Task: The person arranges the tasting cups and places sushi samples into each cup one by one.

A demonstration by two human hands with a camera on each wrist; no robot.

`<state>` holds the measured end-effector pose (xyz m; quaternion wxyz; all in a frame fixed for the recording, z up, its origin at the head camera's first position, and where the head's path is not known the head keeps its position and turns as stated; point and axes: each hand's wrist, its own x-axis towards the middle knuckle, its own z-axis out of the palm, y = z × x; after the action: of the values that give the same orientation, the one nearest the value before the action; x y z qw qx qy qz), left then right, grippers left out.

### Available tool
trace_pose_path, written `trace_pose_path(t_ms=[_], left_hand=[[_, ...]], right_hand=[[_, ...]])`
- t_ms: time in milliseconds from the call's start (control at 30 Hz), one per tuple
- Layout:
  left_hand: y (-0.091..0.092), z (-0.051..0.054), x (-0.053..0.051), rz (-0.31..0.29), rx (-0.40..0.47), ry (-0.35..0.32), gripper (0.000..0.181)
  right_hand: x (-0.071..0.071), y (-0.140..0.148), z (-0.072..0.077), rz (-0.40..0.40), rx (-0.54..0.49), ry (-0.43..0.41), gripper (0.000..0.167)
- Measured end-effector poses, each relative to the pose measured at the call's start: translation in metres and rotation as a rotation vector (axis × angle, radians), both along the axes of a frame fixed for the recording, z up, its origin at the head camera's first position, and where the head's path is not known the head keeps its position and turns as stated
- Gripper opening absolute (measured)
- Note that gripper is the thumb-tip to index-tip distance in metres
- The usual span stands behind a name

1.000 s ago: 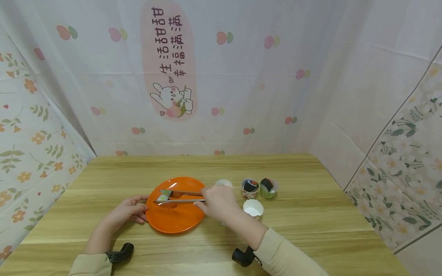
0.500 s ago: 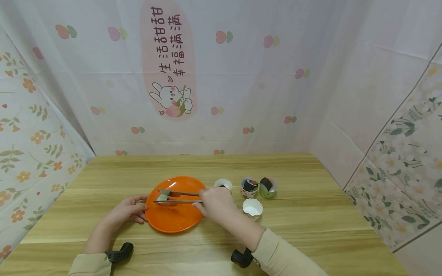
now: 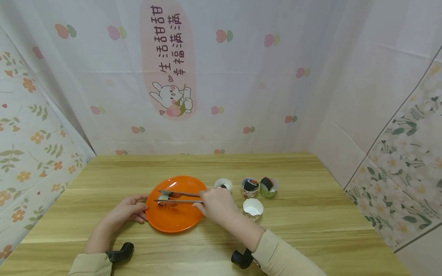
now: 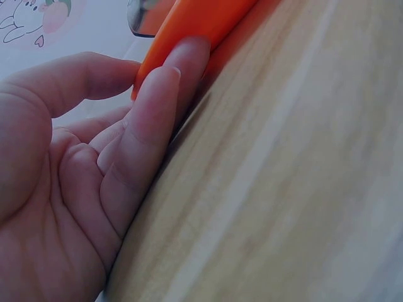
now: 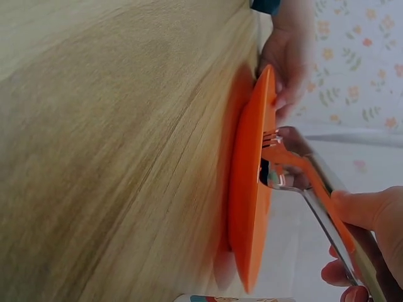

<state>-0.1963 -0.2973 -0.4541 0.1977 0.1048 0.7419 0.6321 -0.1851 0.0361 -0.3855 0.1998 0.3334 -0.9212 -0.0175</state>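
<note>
In the head view an orange plate lies on the table, left of centre. My left hand pinches its left rim; the left wrist view shows the thumb at the rim's upper side and fingers beneath. My right hand grips metal tongs over the plate. Between the tong ends sits a small white and green piece, which looks like a sushi roll. One tong end is fork-shaped and the other spoon-like in the right wrist view. The tongs partly hide the piece.
Right of the plate stand paper cups: a white one partly behind my right hand, a patterned one and a green one, each with a dark piece inside. A nearer white cup shows a bare inside. A patterned curtain hangs behind the table.
The right hand has shifted slightly left, so more of the back white cup shows. The tong ends stay around the piece on the plate. My left hand has not visibly moved.
</note>
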Motion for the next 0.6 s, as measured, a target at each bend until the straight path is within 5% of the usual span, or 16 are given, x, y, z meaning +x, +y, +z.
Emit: trace_pose_path(t_ms=[600], left_hand=[[0.0,-0.0007,-0.0007,-0.005,0.006,0.0,0.062]], right_hand=[[-0.0002,0.0057,-0.0055,0.019,-0.042,0.039,0.032]])
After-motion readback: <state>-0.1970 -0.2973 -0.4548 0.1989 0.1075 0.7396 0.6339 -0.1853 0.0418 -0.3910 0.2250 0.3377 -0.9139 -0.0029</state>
